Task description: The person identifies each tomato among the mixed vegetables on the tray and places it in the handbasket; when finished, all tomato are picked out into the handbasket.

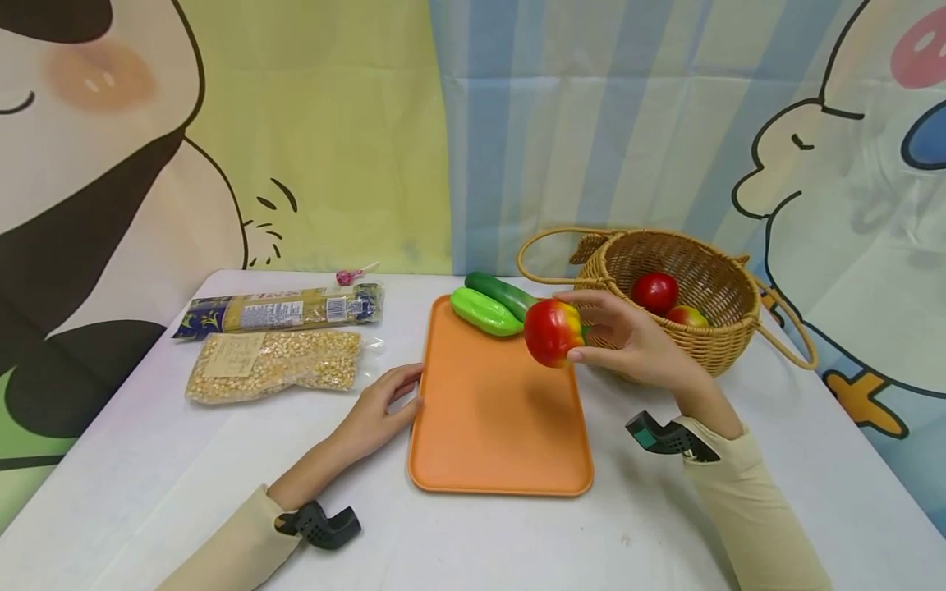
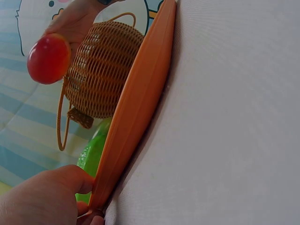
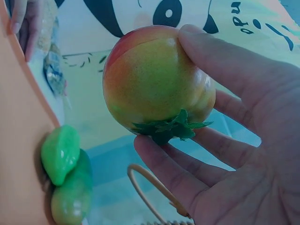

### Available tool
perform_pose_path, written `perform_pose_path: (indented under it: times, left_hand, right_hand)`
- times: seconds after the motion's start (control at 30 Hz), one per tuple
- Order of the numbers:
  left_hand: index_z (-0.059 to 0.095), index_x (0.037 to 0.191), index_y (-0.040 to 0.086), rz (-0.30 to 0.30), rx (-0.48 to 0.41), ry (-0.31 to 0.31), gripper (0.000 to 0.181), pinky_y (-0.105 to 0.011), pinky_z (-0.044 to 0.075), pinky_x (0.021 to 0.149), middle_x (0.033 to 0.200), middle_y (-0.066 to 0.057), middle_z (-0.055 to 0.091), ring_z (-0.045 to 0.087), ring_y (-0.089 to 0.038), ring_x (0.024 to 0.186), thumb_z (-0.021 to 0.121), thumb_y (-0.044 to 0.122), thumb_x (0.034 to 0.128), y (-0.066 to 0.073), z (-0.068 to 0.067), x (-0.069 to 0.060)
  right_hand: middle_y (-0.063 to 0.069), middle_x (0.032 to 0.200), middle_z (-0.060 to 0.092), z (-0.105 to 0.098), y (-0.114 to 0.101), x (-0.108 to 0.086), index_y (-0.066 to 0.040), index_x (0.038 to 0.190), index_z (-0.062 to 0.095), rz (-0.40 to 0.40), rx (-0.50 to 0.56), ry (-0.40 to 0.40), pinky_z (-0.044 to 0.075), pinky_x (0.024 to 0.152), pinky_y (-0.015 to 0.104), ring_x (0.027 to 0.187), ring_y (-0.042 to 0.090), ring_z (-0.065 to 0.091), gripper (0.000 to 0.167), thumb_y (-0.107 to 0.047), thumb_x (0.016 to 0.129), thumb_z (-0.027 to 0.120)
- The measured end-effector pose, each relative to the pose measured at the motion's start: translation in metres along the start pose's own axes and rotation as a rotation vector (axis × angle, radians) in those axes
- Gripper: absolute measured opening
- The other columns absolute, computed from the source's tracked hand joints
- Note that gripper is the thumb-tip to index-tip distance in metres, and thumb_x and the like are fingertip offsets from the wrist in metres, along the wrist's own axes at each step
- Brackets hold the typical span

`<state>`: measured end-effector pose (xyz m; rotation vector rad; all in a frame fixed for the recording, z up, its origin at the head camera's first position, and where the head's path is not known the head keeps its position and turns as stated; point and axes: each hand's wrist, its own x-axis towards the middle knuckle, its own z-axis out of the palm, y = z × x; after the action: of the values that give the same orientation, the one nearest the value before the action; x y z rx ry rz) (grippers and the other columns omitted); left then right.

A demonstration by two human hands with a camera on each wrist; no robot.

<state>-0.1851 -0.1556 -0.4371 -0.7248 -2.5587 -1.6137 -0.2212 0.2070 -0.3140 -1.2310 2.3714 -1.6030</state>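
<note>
My right hand (image 1: pixel 628 336) grips a red-and-yellow round fruit (image 1: pixel 550 332) between thumb and fingers, above the far right part of an orange tray (image 1: pixel 502 427). Green leaves show at the fruit's stem end in the right wrist view, close to the fingertips. At the tray's left edge, my left hand (image 1: pixel 380 414) touches the rim with thumb and fingers. A light green, long vegetable (image 1: pixel 484 312) lies at the tray's far end, beside a dark green cucumber (image 1: pixel 502 294). The held fruit partly hides the cucumber.
A wicker basket (image 1: pixel 709 349) with raised handles stands at right, holding a red apple (image 1: pixel 655 292) and a yellow-green fruit (image 1: pixel 687 316). At left lie a bag of corn kernels (image 1: pixel 288 365), a noodle packet (image 1: pixel 284 312) and a lollipop (image 1: pixel 351 276). A printed cloth backs the table.
</note>
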Motion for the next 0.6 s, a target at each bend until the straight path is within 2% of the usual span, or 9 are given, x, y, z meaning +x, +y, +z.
perform_pose_path:
  times: [0.23, 0.43, 0.6]
  left_hand:
    - [0.044, 0.139, -0.009, -0.001, -0.004, -0.002, 0.048, -0.037, 0.041, 0.11, 0.141, -0.026, 0.046, 0.044, -0.04, 0.133, 0.06, 0.002, 0.0948, 0.001, 0.0, 0.0]
    - [0.045, 0.138, -0.009, 0.007, 0.002, 0.003, 0.047, -0.038, 0.041, 0.11, 0.14, -0.026, 0.047, 0.044, -0.04, 0.133, 0.06, 0.002, 0.0945, 0.0, 0.0, 0.0]
    - [0.045, 0.138, -0.009, 0.004, 0.006, 0.007, 0.047, -0.038, 0.041, 0.109, 0.14, -0.026, 0.047, 0.045, -0.04, 0.132, 0.06, 0.002, 0.0943, 0.0, 0.0, 0.0]
  right_hand:
    - [0.0, 0.136, 0.054, -0.013, 0.002, -0.004, 0.001, 0.139, 0.045, 0.03, 0.0, 0.054, 0.056, 0.091, 0.025, 0.115, 0.012, 0.061, 0.063, 0.008, 0.082, 0.072]
    - [-0.001, 0.134, 0.055, -0.025, 0.004, -0.009, 0.001, 0.139, 0.045, 0.017, 0.014, 0.12, 0.054, 0.093, 0.021, 0.116, 0.01, 0.06, 0.064, 0.01, 0.082, 0.071]
    - [0.004, 0.135, 0.053, -0.034, 0.002, -0.014, 0.002, 0.139, 0.045, -0.013, 0.059, 0.163, 0.054, 0.093, 0.022, 0.116, 0.014, 0.06, 0.064, 0.016, 0.081, 0.068]
